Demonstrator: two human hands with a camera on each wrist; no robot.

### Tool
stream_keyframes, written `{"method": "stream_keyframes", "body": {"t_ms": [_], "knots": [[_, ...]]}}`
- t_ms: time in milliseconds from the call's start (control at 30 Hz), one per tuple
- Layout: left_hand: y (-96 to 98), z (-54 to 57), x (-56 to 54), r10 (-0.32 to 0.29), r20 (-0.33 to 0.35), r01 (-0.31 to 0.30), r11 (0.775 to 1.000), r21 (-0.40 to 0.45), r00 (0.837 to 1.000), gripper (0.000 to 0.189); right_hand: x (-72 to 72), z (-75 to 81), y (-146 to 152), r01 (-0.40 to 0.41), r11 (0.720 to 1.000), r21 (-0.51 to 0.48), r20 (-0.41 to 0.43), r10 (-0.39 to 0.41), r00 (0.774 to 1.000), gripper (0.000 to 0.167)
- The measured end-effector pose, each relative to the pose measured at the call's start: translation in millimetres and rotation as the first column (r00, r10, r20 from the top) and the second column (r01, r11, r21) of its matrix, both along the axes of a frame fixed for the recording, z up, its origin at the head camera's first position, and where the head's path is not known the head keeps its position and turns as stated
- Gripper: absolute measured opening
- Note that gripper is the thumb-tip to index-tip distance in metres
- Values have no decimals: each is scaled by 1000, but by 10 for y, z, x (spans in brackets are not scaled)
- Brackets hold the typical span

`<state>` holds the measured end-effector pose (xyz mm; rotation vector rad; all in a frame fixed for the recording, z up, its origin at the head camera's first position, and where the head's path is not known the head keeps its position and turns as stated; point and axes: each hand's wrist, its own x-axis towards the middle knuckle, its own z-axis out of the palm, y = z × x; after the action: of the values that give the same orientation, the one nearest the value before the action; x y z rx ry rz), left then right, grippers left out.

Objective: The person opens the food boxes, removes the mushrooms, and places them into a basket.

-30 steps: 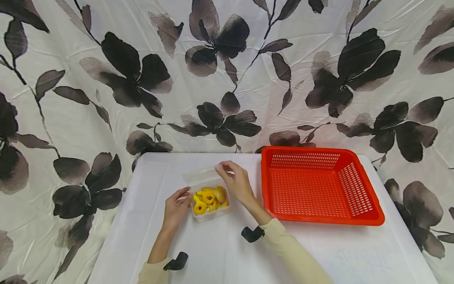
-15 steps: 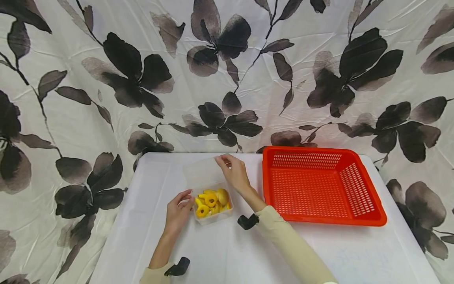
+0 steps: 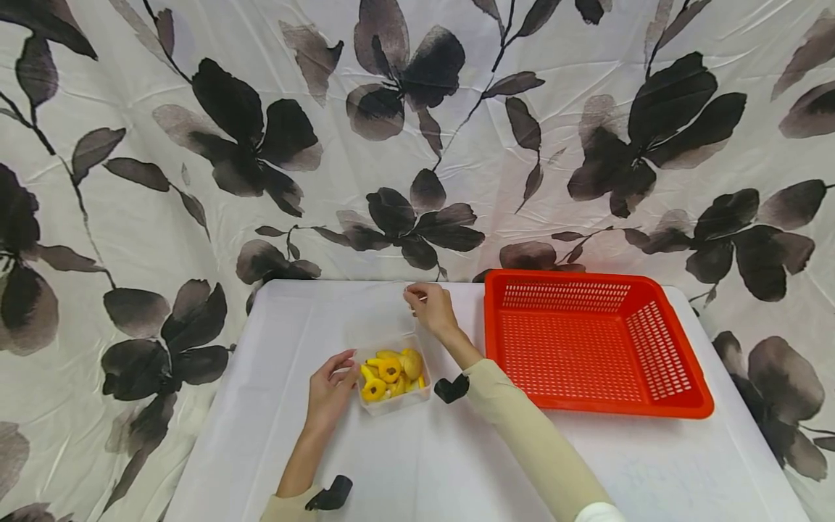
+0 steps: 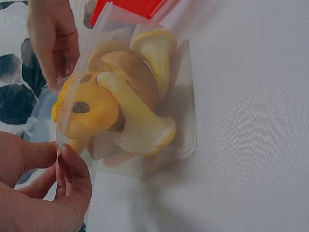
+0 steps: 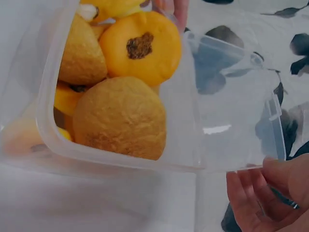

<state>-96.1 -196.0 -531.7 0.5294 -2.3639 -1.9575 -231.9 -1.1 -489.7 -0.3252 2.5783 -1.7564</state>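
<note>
At the left, your left hand [image 3: 331, 391] sits beside the clear plastic rectangular container [image 3: 396, 406]; its thumb and fingertip pinch the rim on that side, as the left wrist view shows. The container rests on the white-covered table [image 3: 254, 435], just right of that hand, with its mouth facing up toward you. Inside it you have yellow mushroom-like pieces [image 5: 164, 53] with dark patches on the caps, heaped with a tan, rounded, wrinkled piece [image 5: 118, 118].

Beyond the container's far edge stretches its clear plastic hinged lid [image 5: 236, 106], tipped back away from you. Body and lid together make one line running away from you, body near and lid far, turned only slightly; how flat the lid lies is hard to tell. The relation that seems to matter is this: you hold the two ends of that line, the left hand nearer the body and the right hand nearer the lid, with the joined edge between.

Your right hand [image 3: 433, 308] lies farther out and to the right, thumb and fingers pinching the lid's outer right corner. Right of its forearm stands the red plastic perforated basket [image 3: 613, 407], apart from the container.
</note>
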Motion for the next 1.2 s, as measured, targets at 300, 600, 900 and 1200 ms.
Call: {"method": "stream_keyframes", "body": {"t_ms": [300,600,900,1200], "knots": [[19,-20,-3,9,-1,-9,1000,1,1000,36,-15,-139,-8,57,998,15,60,-58,996,7],[45,-4,-15,25,11,-25,1000,-2,1000,35,82,-111,22,74,994,82,69,-79,994,12],[33,22,-50,32,33,-32,999,-16,999,33,254,-27,45,-28,989,147,19,25,999,11],[36,19,-104,71,52,-69,997,-31,996,31,434,-38,25,-285,945,160,63,278,958,15]]}}
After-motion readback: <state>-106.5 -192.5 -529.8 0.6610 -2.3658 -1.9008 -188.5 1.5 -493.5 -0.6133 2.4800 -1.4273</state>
